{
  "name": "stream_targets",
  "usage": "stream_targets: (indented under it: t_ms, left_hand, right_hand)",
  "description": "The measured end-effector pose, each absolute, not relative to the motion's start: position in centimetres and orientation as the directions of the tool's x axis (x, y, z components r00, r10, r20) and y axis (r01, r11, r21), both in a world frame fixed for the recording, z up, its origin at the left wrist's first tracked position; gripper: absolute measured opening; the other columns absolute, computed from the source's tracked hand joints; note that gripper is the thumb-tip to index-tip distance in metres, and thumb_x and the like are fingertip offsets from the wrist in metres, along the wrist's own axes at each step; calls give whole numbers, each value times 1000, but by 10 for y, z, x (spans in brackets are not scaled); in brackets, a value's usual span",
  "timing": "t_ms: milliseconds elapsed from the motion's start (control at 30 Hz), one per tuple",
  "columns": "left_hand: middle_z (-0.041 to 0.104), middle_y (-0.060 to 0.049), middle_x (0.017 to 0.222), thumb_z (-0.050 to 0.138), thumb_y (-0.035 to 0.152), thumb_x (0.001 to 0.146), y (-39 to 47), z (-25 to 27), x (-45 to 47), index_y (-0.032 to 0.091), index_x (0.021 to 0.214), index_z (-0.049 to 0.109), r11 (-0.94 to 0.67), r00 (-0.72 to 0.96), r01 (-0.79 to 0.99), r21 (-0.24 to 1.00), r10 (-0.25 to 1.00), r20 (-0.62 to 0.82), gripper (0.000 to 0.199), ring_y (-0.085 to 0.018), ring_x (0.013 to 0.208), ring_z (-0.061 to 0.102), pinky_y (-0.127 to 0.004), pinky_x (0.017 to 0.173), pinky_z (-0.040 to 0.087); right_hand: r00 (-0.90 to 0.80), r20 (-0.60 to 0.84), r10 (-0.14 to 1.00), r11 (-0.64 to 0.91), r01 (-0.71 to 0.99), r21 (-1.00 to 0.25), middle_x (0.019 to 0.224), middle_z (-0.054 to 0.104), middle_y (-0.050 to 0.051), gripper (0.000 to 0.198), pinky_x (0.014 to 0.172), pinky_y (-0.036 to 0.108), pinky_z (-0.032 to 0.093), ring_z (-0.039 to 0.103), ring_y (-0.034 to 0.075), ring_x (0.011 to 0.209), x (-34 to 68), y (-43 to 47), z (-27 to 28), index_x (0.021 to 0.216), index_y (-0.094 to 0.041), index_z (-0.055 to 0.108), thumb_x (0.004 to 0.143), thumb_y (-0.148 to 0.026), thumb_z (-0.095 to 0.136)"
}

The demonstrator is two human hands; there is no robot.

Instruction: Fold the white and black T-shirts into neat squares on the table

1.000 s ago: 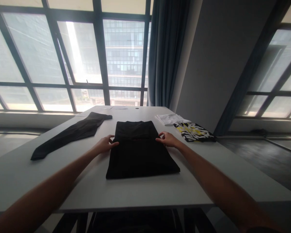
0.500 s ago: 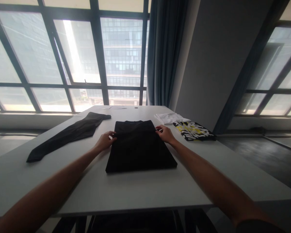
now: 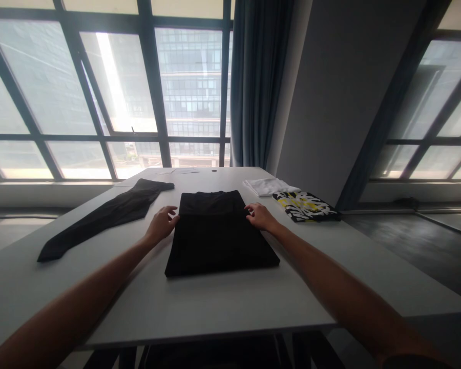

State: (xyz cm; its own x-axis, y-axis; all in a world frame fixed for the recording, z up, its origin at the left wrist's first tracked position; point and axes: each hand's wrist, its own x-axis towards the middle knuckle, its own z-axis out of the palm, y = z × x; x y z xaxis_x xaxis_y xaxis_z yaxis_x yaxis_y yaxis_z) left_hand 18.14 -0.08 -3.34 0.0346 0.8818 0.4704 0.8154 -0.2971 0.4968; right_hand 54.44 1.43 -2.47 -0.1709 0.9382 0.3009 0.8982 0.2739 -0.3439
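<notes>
A folded black T-shirt (image 3: 221,246) lies flat on the white table in front of me, its collar end pointing away. A folded-down edge runs straight across its upper part. At its left edge, my left hand (image 3: 163,224) is open, with thumb and fingers apart and the tips close to the cloth. On the opposite side my right hand (image 3: 260,217) is also open, its fingertips at the right edge of the shirt. Whether the tips still touch the fabric is hard to see.
Black trousers (image 3: 111,218) lie folded lengthwise on the left of the table (image 3: 200,307). To the right are a folded white garment (image 3: 269,186) and a black, white and yellow patterned one (image 3: 307,206). Papers (image 3: 182,171) lie at the far end, below the windows.
Both hands have let go of the shirt's folded edge, their fingers opening at the sides. That edge now lies slightly nearer to me and flatter.
</notes>
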Motion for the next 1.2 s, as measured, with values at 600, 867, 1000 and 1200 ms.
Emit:
stream_targets:
  t_ms: [600, 867, 1000, 1200]
  left_hand:
    - [18, -6, 164, 34, 70, 93, -28, -62, 212, 27, 156, 28, -509, 519, 822, 254, 854, 31, 77, -28, 152, 12, -47, 121, 10]
    - [22, -10, 163, 28, 64, 96, -2, -59, 173, 24, 154, 32, -419, 422, 875, 244, 906, 39, 71, -29, 152, 10, -53, 119, 13]
    - [15, -6, 165, 37, 54, 96, -6, -46, 146, 27, 155, 31, -506, 519, 827, 244, 855, 11, 65, -29, 152, 11, -51, 120, 16]
    - [16, 1, 165, 60, 29, 86, -28, -28, 132, 38, 147, 44, -670, 712, 662, 334, 702, -5, 63, -32, 151, 11, -59, 119, 13]
  right_hand:
    - [-502, -57, 863, 464, 833, -302, 164, 15, 3, 77, 121, 53, 2, 5, 28, 152, 502, -26, -49, 157, -26, 25, 94, -69, 30]
    - [-236, -42, 971, 217, 940, -263, 164, 19, 7, 68, 120, 55, 13, 16, 27, 151, 558, 19, -61, 157, -28, 25, 98, -62, 31]
    - [-325, -6, 946, 308, 902, -302, 159, 34, 10, 59, 121, 41, 21, 30, 24, 147, 579, 22, -55, 154, -20, 35, 98, -36, 43]
    - [-477, -40, 878, 431, 824, -369, 157, 38, 7, 74, 119, 40, 26, 35, 27, 144, 605, 13, -38, 148, -27, 46, 77, -25, 68]
